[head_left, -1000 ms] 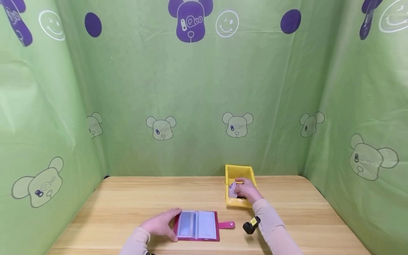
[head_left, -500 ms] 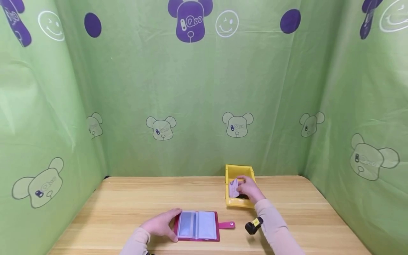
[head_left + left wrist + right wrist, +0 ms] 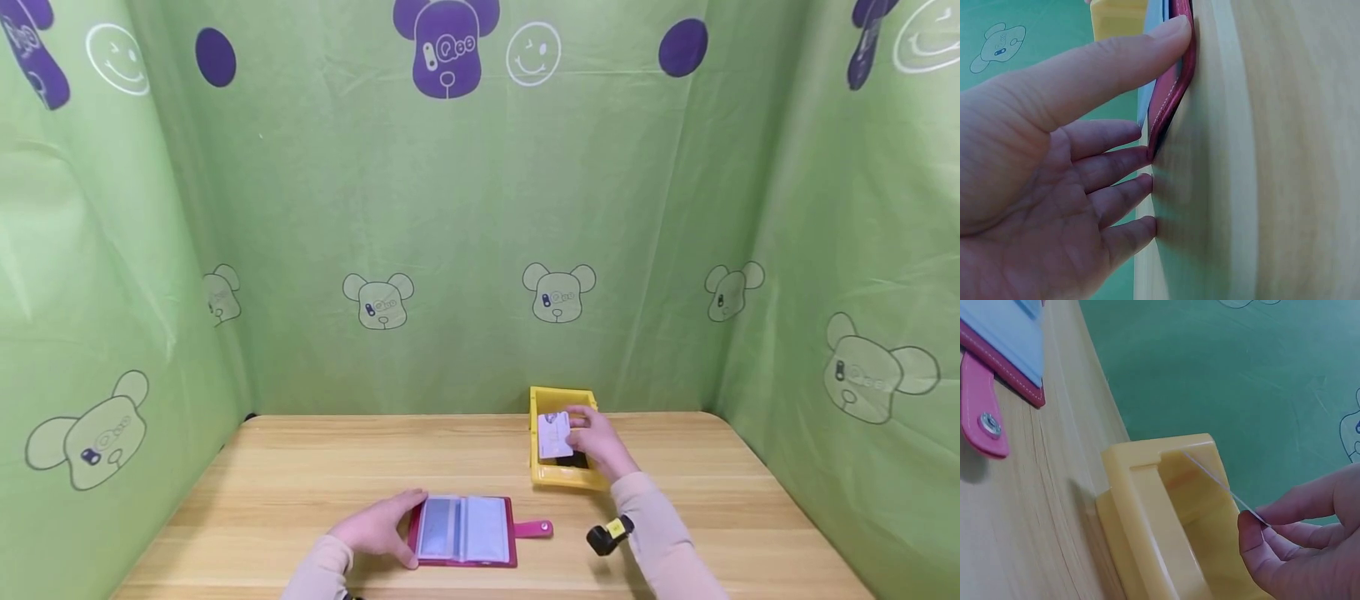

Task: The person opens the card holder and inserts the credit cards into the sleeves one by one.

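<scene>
A pink-red card holder [image 3: 512, 533] lies unfolded on the table, showing clear plastic sleeves and a snap strap pointing right. My left hand [image 3: 378, 525] rests at its left edge; in the left wrist view the thumb lies over the holder's edge [image 3: 1172, 94] and the fairly straight fingers touch the tabletop beside it. Over the yellow bin [image 3: 566, 477], my right hand [image 3: 596, 437] pinches a white card [image 3: 553, 435] with a small dark print at its top. The right wrist view shows that card [image 3: 1213, 475] edge-on between thumb and fingers.
Something dark [image 3: 573, 459] lies inside the bin, its kind unclear. Green printed curtains [image 3: 465, 208] enclose the wooden table [image 3: 315, 467] at the back and both sides. A small black camera [image 3: 609, 535] sits on the right wrist.
My right hand has lifted the card up slightly and to the right within the bin's opening, turning its face more toward the head view. The left hand and card holder stay put.
</scene>
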`<action>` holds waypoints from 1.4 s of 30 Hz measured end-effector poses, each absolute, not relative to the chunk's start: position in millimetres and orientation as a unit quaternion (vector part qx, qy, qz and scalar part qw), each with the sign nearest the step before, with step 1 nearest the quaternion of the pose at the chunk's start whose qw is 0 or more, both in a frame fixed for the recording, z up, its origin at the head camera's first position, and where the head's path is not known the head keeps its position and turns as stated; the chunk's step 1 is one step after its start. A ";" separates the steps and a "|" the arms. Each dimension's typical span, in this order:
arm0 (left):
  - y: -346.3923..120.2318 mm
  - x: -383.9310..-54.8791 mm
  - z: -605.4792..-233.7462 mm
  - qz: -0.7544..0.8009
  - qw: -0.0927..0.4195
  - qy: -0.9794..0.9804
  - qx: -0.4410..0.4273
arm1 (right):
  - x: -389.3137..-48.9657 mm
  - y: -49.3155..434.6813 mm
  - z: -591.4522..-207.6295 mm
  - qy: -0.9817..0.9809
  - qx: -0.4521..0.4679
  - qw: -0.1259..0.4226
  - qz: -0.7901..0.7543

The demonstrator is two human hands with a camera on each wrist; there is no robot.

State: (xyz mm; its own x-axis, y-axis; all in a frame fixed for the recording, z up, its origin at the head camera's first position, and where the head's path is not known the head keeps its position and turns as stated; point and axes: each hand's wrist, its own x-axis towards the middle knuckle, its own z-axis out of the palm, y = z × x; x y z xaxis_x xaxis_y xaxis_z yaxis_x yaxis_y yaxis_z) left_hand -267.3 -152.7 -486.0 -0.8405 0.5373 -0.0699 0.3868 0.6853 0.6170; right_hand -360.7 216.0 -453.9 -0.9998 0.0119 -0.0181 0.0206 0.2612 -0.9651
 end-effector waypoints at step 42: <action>-151.3 -265.4 -482.9 0.305 0.135 0.911 0.241 | -296.2 141.6 -481.7 0.769 -0.080 0.111 -0.625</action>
